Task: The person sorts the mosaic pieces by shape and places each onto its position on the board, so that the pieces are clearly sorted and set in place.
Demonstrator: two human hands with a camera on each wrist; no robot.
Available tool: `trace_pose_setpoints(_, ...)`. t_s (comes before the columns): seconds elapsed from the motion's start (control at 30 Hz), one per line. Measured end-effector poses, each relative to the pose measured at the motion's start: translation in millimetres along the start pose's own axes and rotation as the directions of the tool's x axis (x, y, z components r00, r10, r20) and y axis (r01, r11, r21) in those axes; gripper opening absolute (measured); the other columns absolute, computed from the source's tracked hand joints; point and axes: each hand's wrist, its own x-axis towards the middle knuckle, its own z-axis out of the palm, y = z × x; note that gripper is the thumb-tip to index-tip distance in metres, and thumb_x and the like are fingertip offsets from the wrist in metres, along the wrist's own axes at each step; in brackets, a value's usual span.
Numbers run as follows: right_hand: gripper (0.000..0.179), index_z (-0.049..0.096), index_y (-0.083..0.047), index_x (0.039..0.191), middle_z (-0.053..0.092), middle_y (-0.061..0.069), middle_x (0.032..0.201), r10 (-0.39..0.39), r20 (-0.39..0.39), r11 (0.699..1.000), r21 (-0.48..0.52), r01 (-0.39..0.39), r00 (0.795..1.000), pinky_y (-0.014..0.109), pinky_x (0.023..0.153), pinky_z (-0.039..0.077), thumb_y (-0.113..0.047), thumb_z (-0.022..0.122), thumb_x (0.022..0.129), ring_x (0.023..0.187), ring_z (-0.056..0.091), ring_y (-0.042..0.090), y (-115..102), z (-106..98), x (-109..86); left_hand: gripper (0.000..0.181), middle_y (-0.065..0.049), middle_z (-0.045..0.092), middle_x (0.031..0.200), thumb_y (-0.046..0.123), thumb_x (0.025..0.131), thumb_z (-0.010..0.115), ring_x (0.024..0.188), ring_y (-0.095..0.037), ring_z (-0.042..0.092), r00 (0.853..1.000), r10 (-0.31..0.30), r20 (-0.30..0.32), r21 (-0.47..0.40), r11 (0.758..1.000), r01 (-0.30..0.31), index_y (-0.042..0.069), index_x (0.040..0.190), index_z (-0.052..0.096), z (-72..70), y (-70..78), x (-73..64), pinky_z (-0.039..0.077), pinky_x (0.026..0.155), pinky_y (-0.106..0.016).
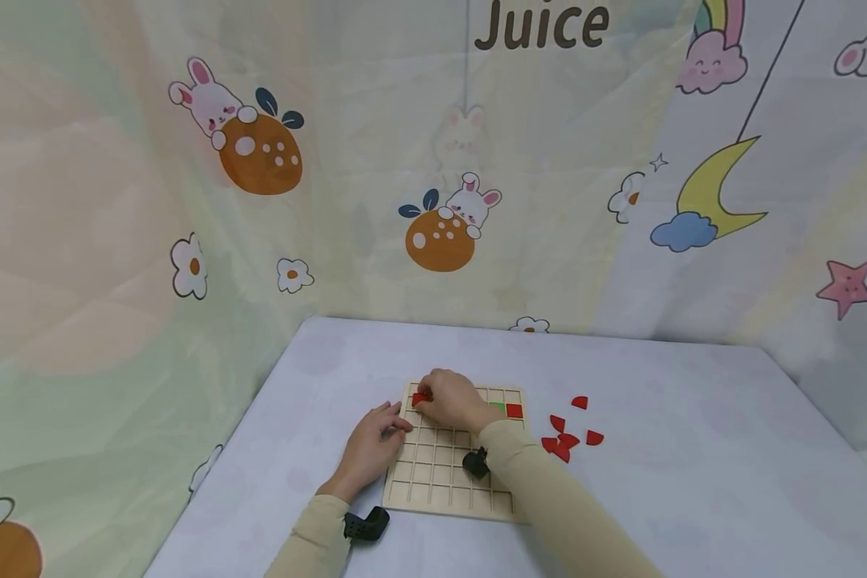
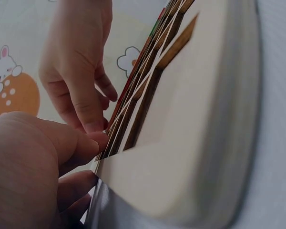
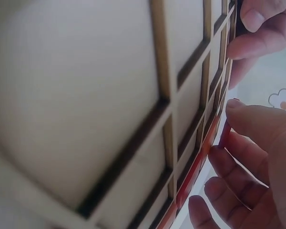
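Observation:
A light wooden grid board (image 1: 441, 502) lies on the table. Over its far left part, my right hand (image 1: 453, 399) pinches a small red piece (image 3: 225, 134) between thumb and fingers, held at the grid. Beneath that hand, part of a red piece (image 1: 417, 399) shows in the head view. My left hand (image 1: 370, 445) rests at the board's left edge, its thumb and fingertips touching the rim. A red square (image 1: 514, 411) and a green piece (image 1: 498, 408) sit in cells at the far right of the board; my right hand hides the cells between.
Several loose red quarter-round pieces (image 1: 567, 441) lie right of the board, with one (image 1: 580, 402) farther back and another (image 1: 595, 437) off to the side. A white cloth covers the table (image 1: 694, 449). Behind it hangs a printed curtain (image 1: 361, 160).

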Motion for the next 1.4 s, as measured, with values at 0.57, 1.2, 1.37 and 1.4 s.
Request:
trace_pose_setpoints(0.57, 0.027, 0.072, -0.011, 0.105, 0.061, -0.002, 0.091, -0.005, -0.028, 1.0, 0.025, 0.005, 1.0, 0.027, 0.072, 0.051, -0.031, 0.074, 0.086, 0.077, 0.056, 0.012, -2, 6, 1.4, 0.017, -0.01, 0.053, 0.142, 0.01, 0.09, 0.062, 0.139, -0.031, 0.039, 1.0, -0.001, 0.002, -0.008, 1.0, 0.001, 0.024, 0.09, 0.072, -0.5, 2.4, -0.6, 0.029, 0.113, -0.057)
trace_pose_setpoints(1.2, 0.027, 0.072, -0.014, 0.105, 0.056, -0.004, 0.086, 0.012, -0.048, 0.995, 0.102, -0.007, 0.999, 0.026, 0.067, 0.046, -0.033, 0.075, 0.086, 0.073, 0.05, 0.011, 2, 12, 1.1, 0.016, -0.01, 0.053, 0.142, 0.01, 0.09, 0.063, 0.139, -0.031, 0.039, 1.0, -0.013, 0.004, -0.002, 1.0, 0.013, 0.024, 0.089, 0.072, 0.1, 1.7, -0.6, 0.028, 0.113, -0.058)
trace_pose_setpoints(1.37, 0.03, 0.071, -0.014, 0.108, 0.057, -0.004, 0.089, 0.018, -0.036, 0.992, 0.122, -0.014, 0.999, 0.026, 0.07, 0.048, -0.033, 0.075, 0.086, 0.076, 0.052, 0.011, 3, 14, 0.9, 0.016, -0.009, 0.053, 0.142, 0.011, 0.091, 0.063, 0.14, -0.031, 0.038, 1.0, -0.014, 0.007, 0.002, 1.0, 0.014, 0.024, 0.089, 0.072, -0.2, 1.9, -0.7, 0.028, 0.112, -0.058)
trace_pose_setpoints(1.4, 0.03, 0.071, -0.014, 0.108, 0.057, -0.004, 0.089, 0.018, -0.037, 0.992, 0.125, -0.013, 0.999, 0.026, 0.07, 0.048, -0.034, 0.075, 0.086, 0.077, 0.052, 0.011, 4, 14, 0.8, 0.016, -0.009, 0.053, 0.142, 0.011, 0.091, 0.063, 0.139, -0.031, 0.039, 1.0, -0.013, 0.007, 0.0, 1.0, 0.013, 0.024, 0.089, 0.072, -0.3, 1.9, -0.8, 0.028, 0.112, -0.058)
